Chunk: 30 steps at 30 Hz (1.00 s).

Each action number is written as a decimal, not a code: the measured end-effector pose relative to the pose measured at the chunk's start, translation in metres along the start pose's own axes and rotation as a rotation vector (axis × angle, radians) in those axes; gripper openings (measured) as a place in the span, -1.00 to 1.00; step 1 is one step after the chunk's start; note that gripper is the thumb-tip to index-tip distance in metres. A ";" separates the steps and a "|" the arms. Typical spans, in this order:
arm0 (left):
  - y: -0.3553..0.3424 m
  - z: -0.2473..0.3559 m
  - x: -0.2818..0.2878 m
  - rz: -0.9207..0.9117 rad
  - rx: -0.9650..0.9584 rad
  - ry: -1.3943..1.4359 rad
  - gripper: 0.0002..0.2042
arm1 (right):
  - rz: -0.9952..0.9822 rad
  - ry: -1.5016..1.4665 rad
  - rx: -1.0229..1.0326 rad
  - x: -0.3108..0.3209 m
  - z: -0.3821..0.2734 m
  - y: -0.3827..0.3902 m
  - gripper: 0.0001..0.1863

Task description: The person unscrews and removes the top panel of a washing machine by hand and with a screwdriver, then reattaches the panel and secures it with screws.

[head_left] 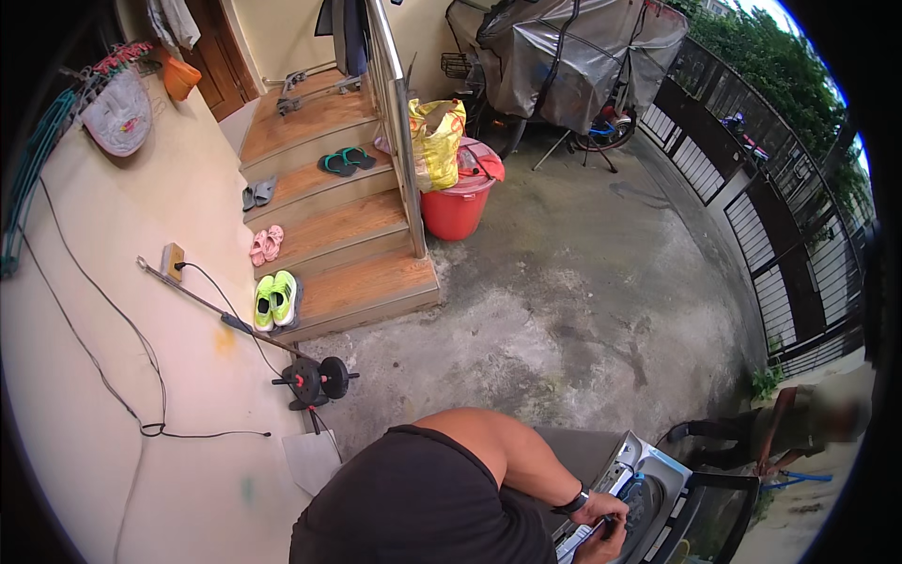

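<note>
My left forearm, with a black watch, reaches from the lower middle into an appliance [672, 462] with a silver rim and a raised dark lid [722, 489], like a top-loading washer. My left hand [599, 506] is closed around a small dark object [609, 524] that I cannot make out, over a pale panel. My right hand [598, 547], partly cut off by the lower edge, has curled fingers at the same object. My shoulder in a black sleeve hides part of the appliance.
A co-worker [785, 432] at right holds blue bars [803, 477]. Steps [343, 296] with shoes and a railing stand upper left, a red bucket [451, 211] beside them. Weights [310, 381] and cables lie along the left wall. A covered two-wheeler [573, 56] stands behind, a gate [789, 282] right.
</note>
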<state>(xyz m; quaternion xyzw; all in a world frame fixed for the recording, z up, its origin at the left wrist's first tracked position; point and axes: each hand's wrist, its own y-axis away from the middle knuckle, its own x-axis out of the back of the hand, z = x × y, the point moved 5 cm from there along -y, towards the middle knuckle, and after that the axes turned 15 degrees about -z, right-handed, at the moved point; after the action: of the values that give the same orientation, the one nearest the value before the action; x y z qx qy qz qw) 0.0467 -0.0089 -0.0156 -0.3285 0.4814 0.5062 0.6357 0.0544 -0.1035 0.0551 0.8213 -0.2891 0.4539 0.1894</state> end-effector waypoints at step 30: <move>-0.191 0.217 0.211 0.474 0.181 -1.693 -0.47 | 0.910 -1.157 -1.093 -0.129 0.227 0.276 -0.30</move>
<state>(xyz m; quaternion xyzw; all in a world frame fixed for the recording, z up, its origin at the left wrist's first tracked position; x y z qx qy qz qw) 0.2957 0.2044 -0.1587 0.3167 -0.0575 0.6579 0.6809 -0.0345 -0.4048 -0.1586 0.5235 -0.8090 -0.1974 0.1804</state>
